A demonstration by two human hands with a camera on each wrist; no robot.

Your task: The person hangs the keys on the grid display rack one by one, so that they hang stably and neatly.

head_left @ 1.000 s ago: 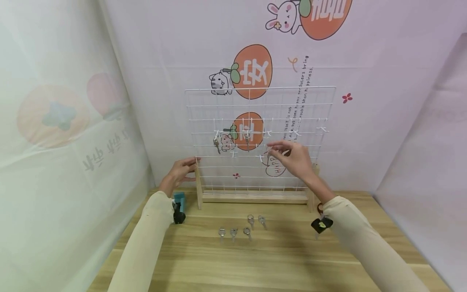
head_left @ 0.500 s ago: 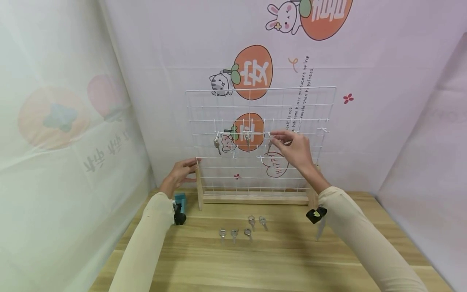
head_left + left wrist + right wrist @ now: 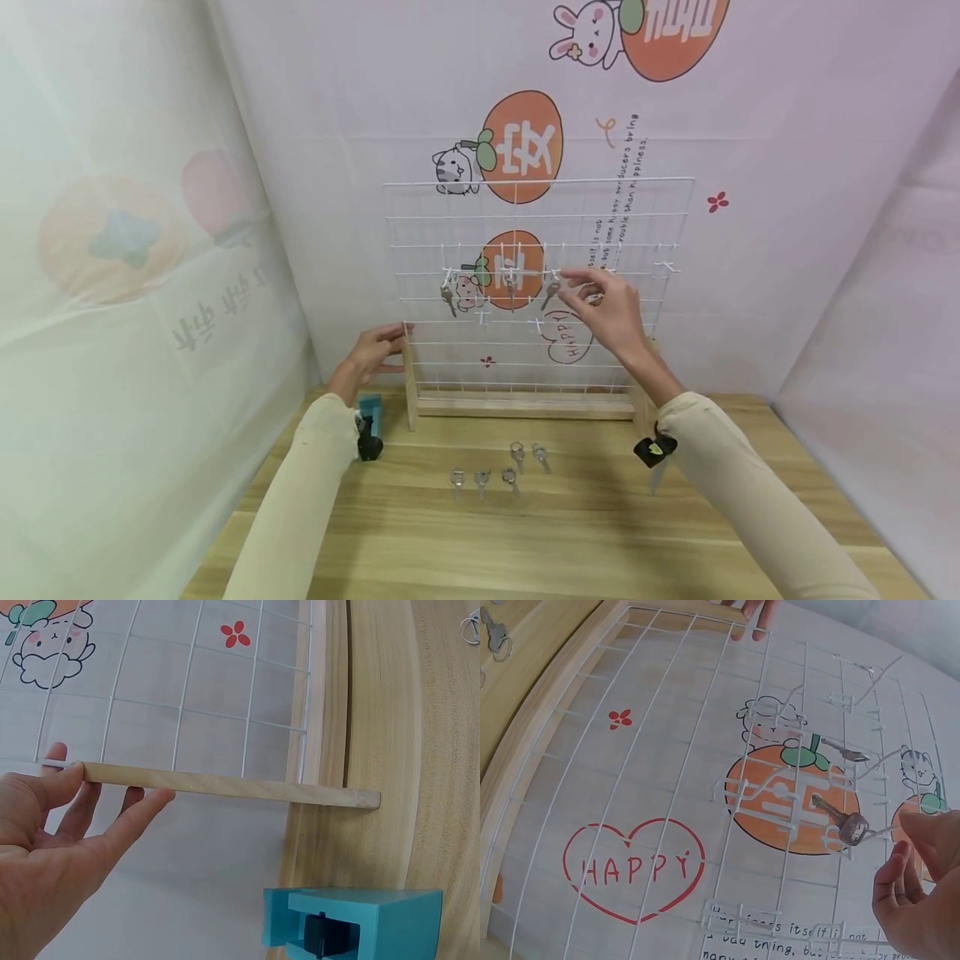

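Note:
A white wire grid rack stands on wooden posts at the back of the table. My left hand holds its left post, thumb in front and fingers behind. Three silver keys hang from white hooks on the grid: one at the left, one in the middle and one at the right. My right hand hovers just right of the third key. Its thumb and fingers are loosely curled near the hook's tip and do not touch the key.
Several loose keys lie on the wooden table in front of the rack. A teal block sits by my left wrist. More bare hooks stick out of the grid at the right. Printed cloth walls close in behind and on both sides.
My right hand lifted a key from the lower row up to a hook in the upper row. The key now hangs there and the fingers are off it. My left hand stayed put.

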